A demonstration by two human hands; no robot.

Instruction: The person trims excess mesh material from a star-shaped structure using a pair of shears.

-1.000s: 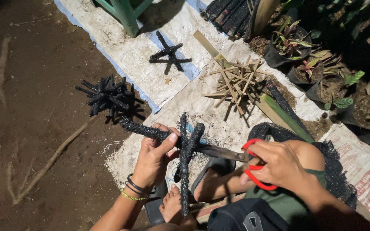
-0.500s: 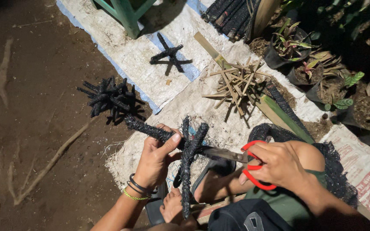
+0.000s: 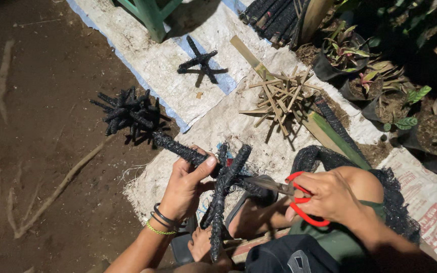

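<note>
My left hand (image 3: 185,187) grips a cross of sticks wrapped in black netting (image 3: 221,189), thumb pressed near its middle. One arm of the cross reaches up left, another hangs down toward my feet. My right hand (image 3: 332,197) holds red-handled scissors (image 3: 299,199), with the blades pointing left into the centre of the cross. Black netting (image 3: 309,159) lies draped over my right knee.
A finished black cross (image 3: 201,63) lies on the white woven sacks (image 3: 153,76). A pile of black crosses (image 3: 127,111) sits on the bare soil. Loose bamboo sticks (image 3: 279,96) lie beside a split bamboo length (image 3: 335,139). Potted plants (image 3: 360,65) and a green stool leg (image 3: 150,17) stand at the top.
The wrapped cross has shifted slightly lower and right in my left hand. The scissors stay at its centre. Both hands have hardly moved.
</note>
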